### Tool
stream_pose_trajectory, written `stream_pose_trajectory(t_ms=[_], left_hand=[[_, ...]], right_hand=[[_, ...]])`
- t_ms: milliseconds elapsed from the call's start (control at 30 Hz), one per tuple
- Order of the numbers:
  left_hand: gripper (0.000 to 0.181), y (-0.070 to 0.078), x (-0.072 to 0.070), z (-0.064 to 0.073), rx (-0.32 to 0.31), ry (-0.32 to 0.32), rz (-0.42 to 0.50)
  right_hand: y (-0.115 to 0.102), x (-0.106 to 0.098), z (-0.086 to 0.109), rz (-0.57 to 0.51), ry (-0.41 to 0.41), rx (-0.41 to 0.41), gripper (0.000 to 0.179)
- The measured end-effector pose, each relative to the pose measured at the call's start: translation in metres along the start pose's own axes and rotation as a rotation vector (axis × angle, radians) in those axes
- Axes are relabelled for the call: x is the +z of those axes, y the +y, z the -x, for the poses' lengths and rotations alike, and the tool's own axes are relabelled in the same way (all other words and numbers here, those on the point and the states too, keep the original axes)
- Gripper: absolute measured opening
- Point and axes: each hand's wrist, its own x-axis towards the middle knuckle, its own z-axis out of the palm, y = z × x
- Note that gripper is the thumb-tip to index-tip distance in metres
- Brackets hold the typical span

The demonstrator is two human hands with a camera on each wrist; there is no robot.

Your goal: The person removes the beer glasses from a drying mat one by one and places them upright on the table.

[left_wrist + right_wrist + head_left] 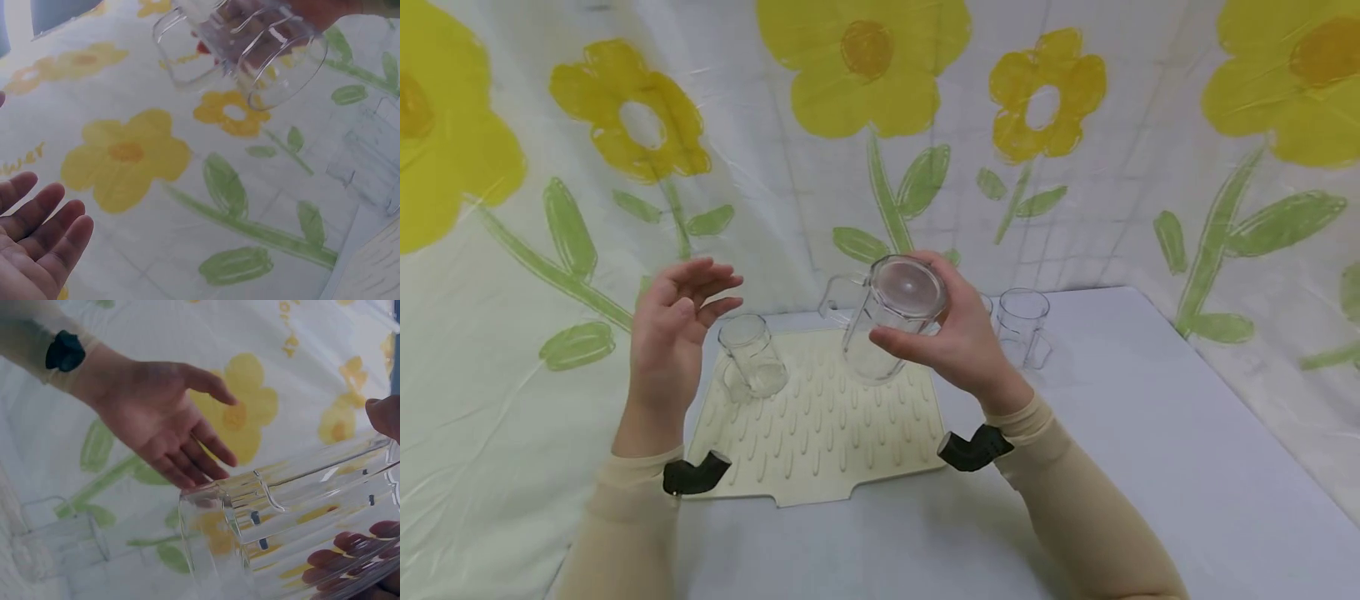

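My right hand (966, 337) grips a clear glass mug (880, 329) round its body, above the cream ridged drying mat (812, 442). The mug is tipped over, its base raised towards the head camera and its handle pointing left. In the left wrist view the rim of this mug (287, 69) faces downward. My left hand (672, 342) hovers at the mat's left side, fingers loosely extended and holding nothing. Below and right of it, another clear mug (758, 362) rests on the mat's back left part, handle to the left.
To the right of the mat, a clear mug (1022, 321) stands on the white table (1112, 417), with part of another showing behind my right hand. A white curtain with yellow flowers (865, 50) hangs behind the table.
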Motion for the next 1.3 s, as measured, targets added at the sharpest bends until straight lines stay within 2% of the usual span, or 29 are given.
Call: stream_pose_trajectory(t_ms=[167,333,533,733,833,1067,1300], left_hand=[[0.055,-0.003,0.034,0.006,0.003,-0.151,-0.020],[0.073,-0.015,0.051,0.012,-0.025,-0.258,-0.053],[0.087,-0.031,0.064,0.021,-0.128,-0.364,-0.132],[0.080,-0.040,0.075,0.029,-0.283,-0.490,-0.233],[0.072,-0.043,0.078,0.032,-0.326,-0.513,-0.265],[0.070,-0.046,0.079,0.037,-0.381,-0.479,-0.315],[0.067,-0.046,0.077,0.036,-0.377,-0.473,-0.346]], right_hand=[[-0.003,0.001,0.002,-0.001,0.002,-0.016,0.067],[-0.005,0.002,0.004,0.017,-0.001,-0.023,0.067],[-0.007,0.004,0.006,0.030,-0.019,-0.030,0.068],[-0.007,0.008,0.009,0.017,-0.043,-0.025,0.069],[-0.007,0.010,0.010,0.004,-0.062,-0.024,0.069],[-0.008,0.015,0.010,0.004,-0.085,-0.024,0.071],[-0.010,0.013,0.010,0.018,-0.105,-0.028,0.071]])
